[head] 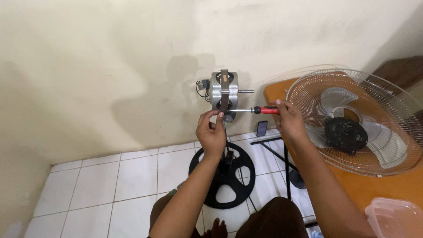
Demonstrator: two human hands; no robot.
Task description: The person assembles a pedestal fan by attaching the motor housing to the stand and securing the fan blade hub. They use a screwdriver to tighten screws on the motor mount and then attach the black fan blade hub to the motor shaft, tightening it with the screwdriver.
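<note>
A bare silver fan motor (224, 90) with its shaft pointing right stands on top of a black stand pole. My left hand (210, 131) pinches the lower part of the motor from below. My right hand (288, 120) grips a screwdriver with a red and black handle (263, 110). Its metal shaft lies level, and the tip meets the bottom of the motor close to my left fingers. Small wires and a grey part (202, 86) hang off the motor's left side.
The stand's round black base (222, 175) rests on the white tiled floor. At right, an orange table (374, 185) carries a fan grille with blades (357, 121) and a clear plastic container (393, 217). A small dark phone (261, 128) leans by the wall.
</note>
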